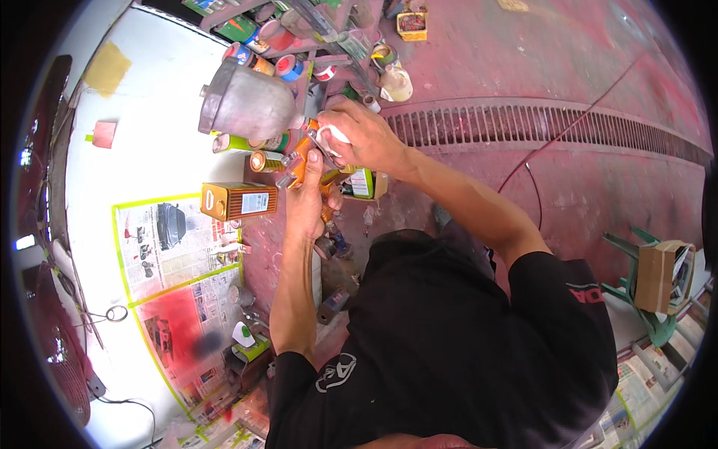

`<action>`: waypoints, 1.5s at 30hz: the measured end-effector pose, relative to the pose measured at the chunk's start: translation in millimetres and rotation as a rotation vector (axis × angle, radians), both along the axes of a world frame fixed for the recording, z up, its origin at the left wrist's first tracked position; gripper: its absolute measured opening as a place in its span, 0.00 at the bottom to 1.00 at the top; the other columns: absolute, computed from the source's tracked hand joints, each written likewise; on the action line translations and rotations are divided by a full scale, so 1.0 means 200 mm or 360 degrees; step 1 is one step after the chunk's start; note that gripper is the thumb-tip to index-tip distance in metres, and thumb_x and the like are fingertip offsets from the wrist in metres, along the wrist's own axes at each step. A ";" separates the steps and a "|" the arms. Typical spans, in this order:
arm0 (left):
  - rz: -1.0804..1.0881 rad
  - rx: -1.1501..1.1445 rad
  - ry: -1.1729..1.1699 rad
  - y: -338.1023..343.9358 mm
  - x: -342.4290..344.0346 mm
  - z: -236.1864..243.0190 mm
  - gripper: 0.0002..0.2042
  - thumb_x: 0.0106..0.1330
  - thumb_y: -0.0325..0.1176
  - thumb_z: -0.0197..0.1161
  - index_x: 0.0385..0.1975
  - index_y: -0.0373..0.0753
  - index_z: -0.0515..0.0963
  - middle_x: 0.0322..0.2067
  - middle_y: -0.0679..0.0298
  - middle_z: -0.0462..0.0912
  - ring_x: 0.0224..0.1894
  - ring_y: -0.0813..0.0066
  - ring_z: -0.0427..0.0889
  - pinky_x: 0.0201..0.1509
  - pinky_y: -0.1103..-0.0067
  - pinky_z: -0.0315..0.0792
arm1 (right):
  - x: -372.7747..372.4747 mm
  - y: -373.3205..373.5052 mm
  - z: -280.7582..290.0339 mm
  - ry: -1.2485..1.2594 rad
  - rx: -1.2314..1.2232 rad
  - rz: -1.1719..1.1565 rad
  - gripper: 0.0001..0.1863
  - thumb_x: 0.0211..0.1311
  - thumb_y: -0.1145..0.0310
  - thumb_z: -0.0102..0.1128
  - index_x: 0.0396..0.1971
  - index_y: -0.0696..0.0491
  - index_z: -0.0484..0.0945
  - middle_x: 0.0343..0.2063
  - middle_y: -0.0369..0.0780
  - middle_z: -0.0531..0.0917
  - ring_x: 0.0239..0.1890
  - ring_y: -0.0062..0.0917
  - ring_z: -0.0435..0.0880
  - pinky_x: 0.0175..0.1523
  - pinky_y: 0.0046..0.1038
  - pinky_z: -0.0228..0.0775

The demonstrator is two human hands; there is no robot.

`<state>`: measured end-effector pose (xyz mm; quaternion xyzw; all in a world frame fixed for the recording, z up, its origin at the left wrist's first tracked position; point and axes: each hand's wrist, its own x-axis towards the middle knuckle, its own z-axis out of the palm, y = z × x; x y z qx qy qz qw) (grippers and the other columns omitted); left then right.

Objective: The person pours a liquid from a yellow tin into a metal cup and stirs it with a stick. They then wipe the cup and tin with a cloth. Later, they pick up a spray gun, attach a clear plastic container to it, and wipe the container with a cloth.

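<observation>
My left hand (304,206) is wrapped round the handle of an orange spray gun (299,163), its thumb lying along the gun body. A large grey paint cup (254,101) is attached to the gun and tilts out to the left. My right hand (366,136) is closed on a crumpled white wipe (333,138) and presses it against the gun near the neck of the cup. The fingertips of the right hand are partly hidden behind the wipe and the gun.
Past my hands stands a metal rack (318,26) crowded with paint cans. A rectangular orange tin (239,201) is at the left, near taped newspaper (168,232). A floor grate (523,126), a thin hose (516,176) and a cardboard box (657,278) lie rightward.
</observation>
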<state>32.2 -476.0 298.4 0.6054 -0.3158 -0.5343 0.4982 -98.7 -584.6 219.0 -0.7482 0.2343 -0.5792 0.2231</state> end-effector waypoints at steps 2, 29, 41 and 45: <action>-0.0062 -0.0068 -0.0077 -0.04 0.02 0.04 0.20 0.79 0.51 0.60 0.54 0.39 0.76 0.37 0.59 0.87 0.16 0.80 0.71 0.18 0.81 0.67 | 0.06 -0.10 0.06 -0.0040 0.0255 -0.0029 0.12 0.74 0.66 0.60 0.49 0.57 0.79 0.47 0.52 0.85 0.42 0.44 0.87 0.46 0.46 0.77; -0.0010 -0.0021 0.0419 0.03 0.26 0.13 0.27 0.78 0.65 0.51 0.49 0.43 0.79 0.42 0.61 0.87 0.16 0.83 0.66 0.21 0.80 0.63 | 0.11 0.03 0.21 -0.1136 0.0899 0.0788 0.18 0.75 0.62 0.59 0.57 0.55 0.79 0.52 0.42 0.85 0.53 0.31 0.86 0.54 0.33 0.79; 0.0090 0.0055 -0.0019 0.05 0.13 0.18 0.35 0.71 0.75 0.49 0.45 0.43 0.76 0.29 0.68 0.75 0.16 0.79 0.71 0.20 0.77 0.69 | 0.22 0.09 0.32 0.0041 -0.0006 -0.0122 0.17 0.72 0.63 0.57 0.55 0.53 0.77 0.49 0.50 0.86 0.52 0.49 0.85 0.60 0.55 0.66; 0.0109 0.0000 -0.0119 0.09 0.13 0.14 0.34 0.75 0.70 0.49 0.48 0.37 0.77 0.33 0.60 0.83 0.17 0.77 0.74 0.19 0.79 0.70 | 0.22 0.09 0.25 0.0295 0.0210 -0.0012 0.19 0.73 0.60 0.56 0.56 0.56 0.76 0.46 0.51 0.87 0.49 0.51 0.86 0.58 0.54 0.71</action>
